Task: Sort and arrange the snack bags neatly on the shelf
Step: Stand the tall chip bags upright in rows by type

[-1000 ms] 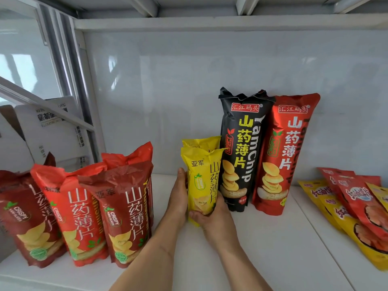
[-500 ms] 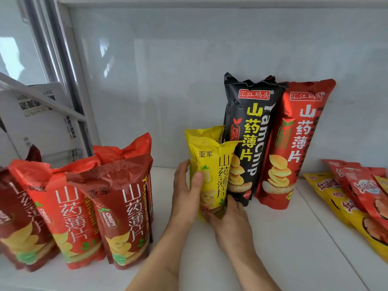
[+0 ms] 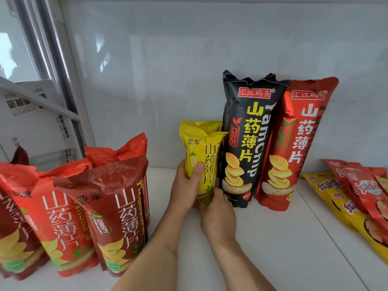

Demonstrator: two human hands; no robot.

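A small yellow snack bag [image 3: 204, 152] stands upright on the white shelf [image 3: 283, 238], with a second yellow bag [image 3: 201, 124] right behind it. My left hand [image 3: 184, 185] grips its left side, thumb across the front. My right hand [image 3: 217, 215] holds its bottom right corner. To its right stand a tall black bag [image 3: 247, 139] and a tall red bag [image 3: 294, 143], leaning on the back wall.
Several red and dark red chip bags [image 3: 109, 211] stand in a cluster at the left. Yellow and red flat packets [image 3: 357, 198] lie overlapped at the right edge. A metal frame post [image 3: 69, 97] and a cardboard box [image 3: 31, 114] are at the far left.
Both hands have kept hold of the yellow bag. My left thumb has come round onto its front. The view has moved closer and tilted lower.
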